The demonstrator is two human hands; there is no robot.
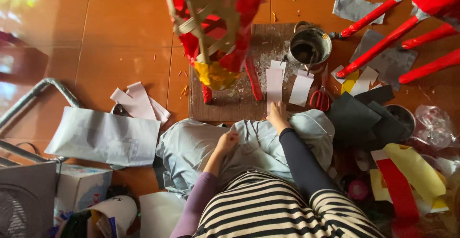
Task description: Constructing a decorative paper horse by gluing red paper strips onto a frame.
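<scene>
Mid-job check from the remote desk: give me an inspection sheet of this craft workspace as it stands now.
Surface: orange tiled floor; a brown board lies on it, smeared and speckled.
Job's things: white paper strips on the board; a red and yellow strip-frame figure over it; metal pot at its corner.
Clutter: red scissors, grey, yellow and red paper scraps, folded white sheets, red sticks.
Grips: right hand touches the lower end of a strip; left hand rests on pale blue cloth.
Cables: nothing seen.
Surroundings: metal tube frame, cardboard box.
</scene>
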